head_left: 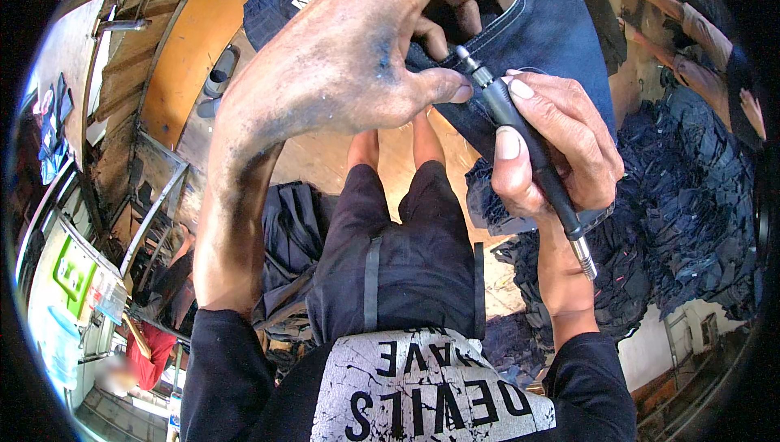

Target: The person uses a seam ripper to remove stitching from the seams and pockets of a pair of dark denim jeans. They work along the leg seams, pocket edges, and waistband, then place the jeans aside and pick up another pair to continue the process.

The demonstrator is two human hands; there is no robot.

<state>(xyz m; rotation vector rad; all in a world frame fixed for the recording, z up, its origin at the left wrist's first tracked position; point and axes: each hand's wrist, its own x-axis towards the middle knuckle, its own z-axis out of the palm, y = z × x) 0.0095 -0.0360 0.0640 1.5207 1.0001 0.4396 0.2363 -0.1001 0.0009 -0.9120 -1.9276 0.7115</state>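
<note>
My left hand (pixel 341 52), stained dark blue, grips a pair of blue jeans (pixel 561 28) at a pocket edge, fingers curled into the fabric. My right hand (pixel 552 145) holds a black pen-shaped rotary tool (pixel 520 137) like a pencil. Its metal tip touches the denim right beside my left thumb. A metal fitting sticks out of the tool's lower end, below my palm. The jeans hang close in front of me, above my legs in black shorts.
A large heap of dark blue jeans (pixel 691 198) lies on the floor at the right. Another dark pile (pixel 284 231) sits left of my legs. An orange board (pixel 191 52) leans at the upper left. Another person's legs (pixel 674 28) show at the top right.
</note>
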